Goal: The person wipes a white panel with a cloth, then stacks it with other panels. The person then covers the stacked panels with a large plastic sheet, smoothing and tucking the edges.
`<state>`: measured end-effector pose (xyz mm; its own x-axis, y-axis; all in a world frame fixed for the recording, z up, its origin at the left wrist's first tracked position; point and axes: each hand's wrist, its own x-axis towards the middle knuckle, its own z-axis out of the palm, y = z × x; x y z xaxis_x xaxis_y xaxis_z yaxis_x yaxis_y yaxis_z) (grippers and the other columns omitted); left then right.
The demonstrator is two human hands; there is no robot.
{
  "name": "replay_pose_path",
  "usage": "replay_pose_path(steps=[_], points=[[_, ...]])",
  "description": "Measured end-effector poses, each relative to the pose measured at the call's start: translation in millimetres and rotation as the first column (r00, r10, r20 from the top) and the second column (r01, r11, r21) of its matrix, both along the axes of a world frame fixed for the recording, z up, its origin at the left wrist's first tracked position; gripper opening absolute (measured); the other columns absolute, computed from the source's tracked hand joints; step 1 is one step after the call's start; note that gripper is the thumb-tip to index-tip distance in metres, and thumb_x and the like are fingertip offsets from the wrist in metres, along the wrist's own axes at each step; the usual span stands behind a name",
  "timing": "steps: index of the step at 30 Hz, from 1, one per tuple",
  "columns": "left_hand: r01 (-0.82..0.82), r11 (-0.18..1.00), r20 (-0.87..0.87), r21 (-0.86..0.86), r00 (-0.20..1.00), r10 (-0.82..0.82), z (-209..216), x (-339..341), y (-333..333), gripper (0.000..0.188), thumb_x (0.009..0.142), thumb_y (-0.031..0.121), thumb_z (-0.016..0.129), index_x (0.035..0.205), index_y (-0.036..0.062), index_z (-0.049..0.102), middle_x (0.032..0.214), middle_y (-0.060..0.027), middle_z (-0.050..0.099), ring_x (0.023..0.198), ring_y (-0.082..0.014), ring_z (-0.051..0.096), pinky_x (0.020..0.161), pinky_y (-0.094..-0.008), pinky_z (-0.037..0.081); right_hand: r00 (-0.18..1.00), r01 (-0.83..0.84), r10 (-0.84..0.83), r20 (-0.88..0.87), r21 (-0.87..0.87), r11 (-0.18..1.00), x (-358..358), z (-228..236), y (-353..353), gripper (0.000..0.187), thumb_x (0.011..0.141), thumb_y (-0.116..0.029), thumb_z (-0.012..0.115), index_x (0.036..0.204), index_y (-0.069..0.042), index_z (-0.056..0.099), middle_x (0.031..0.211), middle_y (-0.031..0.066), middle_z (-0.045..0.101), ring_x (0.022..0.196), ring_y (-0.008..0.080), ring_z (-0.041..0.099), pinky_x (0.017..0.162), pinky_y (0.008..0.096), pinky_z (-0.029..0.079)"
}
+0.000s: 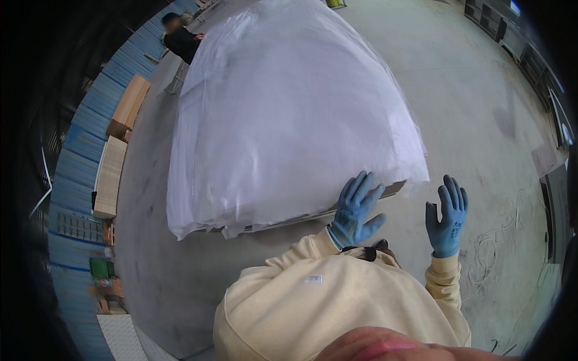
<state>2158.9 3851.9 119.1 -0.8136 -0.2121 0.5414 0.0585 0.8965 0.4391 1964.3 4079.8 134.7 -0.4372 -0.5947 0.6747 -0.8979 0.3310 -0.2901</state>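
A long table or stack draped in thin, whitish translucent sheeting (289,126) stretches away in front of me. At its near right corner a bit of the edge beneath (394,189) shows from under the sheet. My left hand (358,210), in a blue work glove, is at this near edge with fingers spread and nothing in it; whether it touches the sheet I cannot tell. Off to the right of the corner, my right hand (447,218) is raised over the floor in a matching glove. Its fingers are extended, the thumb apart, and it holds nothing.
A person in dark clothes (182,43) stands at the far left side of the sheeting. Along the blue wall (78,162) lean stacked boards (110,174) and a long brown box (128,105). A pale cable (481,259) lies coiled on the floor at right, near dark shelving (542,72).
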Motion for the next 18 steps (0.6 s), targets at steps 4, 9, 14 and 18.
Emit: replay_pose_path(steps=[4,9,14,18], points=[[-0.034,0.999,-0.002,-0.002,0.999,0.034,5,-36,23,0.079,0.092,0.036,0.080,0.160,0.0025,0.057,0.169,-0.0304,0.045,0.154,-0.0542,0.044,0.126,-0.0635,0.037,0.998,0.043,-0.043,0.035,-0.006,0.999,-38,-10,37,0.054,0.094,-0.008,0.076,0.145,-0.006,0.061,0.159,0.0220,0.062,0.145,0.0443,0.059,0.124,0.0599,0.039],[-0.046,0.998,-0.010,-0.036,0.999,0.046,11,-73,28,0.074,0.096,0.036,0.077,0.159,0.0022,0.058,0.169,-0.0304,0.045,0.152,-0.0550,0.046,0.124,-0.0651,0.037,0.989,0.127,-0.129,0.072,0.038,0.991,-63,-35,66,0.050,0.093,-0.009,0.077,0.140,-0.004,0.063,0.158,0.0221,0.063,0.144,0.0445,0.060,0.124,0.0586,0.039],[-0.052,0.998,-0.037,-0.045,0.998,0.051,33,-119,50,0.070,0.099,0.036,0.076,0.157,0.0018,0.060,0.167,-0.0316,0.048,0.151,-0.0548,0.047,0.124,-0.0627,0.039,0.978,0.133,-0.144,0.150,0.079,0.988,-110,-54,90,0.046,0.090,-0.008,0.079,0.134,-0.003,0.066,0.155,0.0206,0.065,0.142,0.0420,0.061,0.122,0.0573,0.041],[-0.192,0.971,-0.058,-0.139,0.981,0.186,33,-155,63,0.070,0.099,0.036,0.077,0.158,0.0030,0.060,0.167,-0.0316,0.047,0.151,-0.0520,0.048,0.124,-0.0599,0.041,0.972,0.126,-0.133,0.196,0.045,0.991,-173,-73,115,0.045,0.090,-0.010,0.079,0.133,-0.003,0.068,0.154,0.0203,0.066,0.141,0.0415,0.062,0.121,0.0574,0.043]])
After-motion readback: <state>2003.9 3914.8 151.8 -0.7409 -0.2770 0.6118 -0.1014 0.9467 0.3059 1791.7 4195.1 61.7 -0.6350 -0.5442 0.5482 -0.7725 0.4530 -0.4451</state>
